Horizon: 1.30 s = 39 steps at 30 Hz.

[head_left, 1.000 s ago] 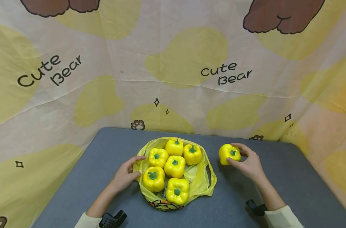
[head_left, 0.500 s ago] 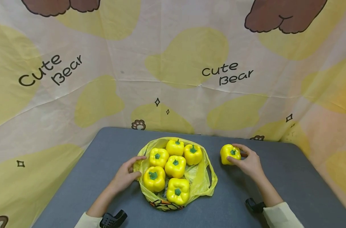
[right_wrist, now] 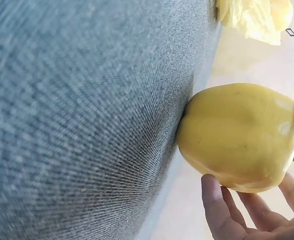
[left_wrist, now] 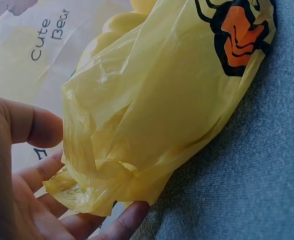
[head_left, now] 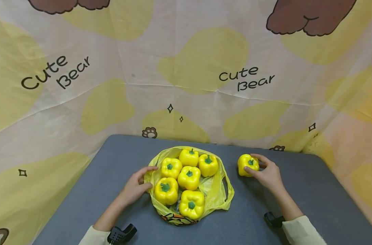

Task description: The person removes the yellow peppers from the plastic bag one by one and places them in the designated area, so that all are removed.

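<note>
A yellow plastic bag (head_left: 218,194) lies spread on the table with its mouth facing up, and several yellow bell peppers (head_left: 189,178) with green stems sit inside it. At the bag's left rim, my left hand (head_left: 135,187) touches the plastic with thumb and index finger apart. The left wrist view has the crumpled bag edge (left_wrist: 97,175) lying across those relaxed fingers (left_wrist: 129,217). To the right of the bag, my right hand (head_left: 267,173) holds a single bell pepper (head_left: 245,163) between thumb and fingers. Its underside meets the table in the right wrist view.
The grey-blue table (head_left: 121,156) runs back to a cloth backdrop (head_left: 201,61) printed with bears and lettering. Black devices (head_left: 121,234) are strapped on both wrists. A strip of table separates the bag from the single pepper.
The head view has shifted very slightly. Both hands stay practically where they were, the left at the bag's rim and the right on the bell pepper.
</note>
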Available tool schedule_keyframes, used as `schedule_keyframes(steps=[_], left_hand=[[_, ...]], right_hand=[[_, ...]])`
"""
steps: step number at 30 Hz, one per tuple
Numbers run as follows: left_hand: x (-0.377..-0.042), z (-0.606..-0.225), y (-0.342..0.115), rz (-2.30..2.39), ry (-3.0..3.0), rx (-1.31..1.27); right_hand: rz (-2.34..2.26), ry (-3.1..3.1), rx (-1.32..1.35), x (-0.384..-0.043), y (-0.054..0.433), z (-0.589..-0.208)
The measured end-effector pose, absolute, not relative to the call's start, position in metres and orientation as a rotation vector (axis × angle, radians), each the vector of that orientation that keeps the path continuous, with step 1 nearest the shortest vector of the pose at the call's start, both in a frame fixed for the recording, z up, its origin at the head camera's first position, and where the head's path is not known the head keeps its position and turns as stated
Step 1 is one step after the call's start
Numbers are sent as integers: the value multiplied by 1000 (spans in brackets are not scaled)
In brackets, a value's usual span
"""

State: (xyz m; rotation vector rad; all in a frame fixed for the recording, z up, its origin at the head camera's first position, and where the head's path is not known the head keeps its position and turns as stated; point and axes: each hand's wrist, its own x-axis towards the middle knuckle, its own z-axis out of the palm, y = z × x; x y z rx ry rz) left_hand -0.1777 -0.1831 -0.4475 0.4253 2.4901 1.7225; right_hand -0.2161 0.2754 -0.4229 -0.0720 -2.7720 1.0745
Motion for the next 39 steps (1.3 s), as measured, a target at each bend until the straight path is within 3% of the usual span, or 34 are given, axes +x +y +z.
schedule_keyframes(steps=[28, 39], left_hand=[[-179, -448, -183, 1763, 2450, 455], [-177, -446, -182, 1791, 2442, 481]], right_hand=[[1018, -2627, 13, -180, 271, -409], [1128, -2507, 232, -157, 240, -401]])
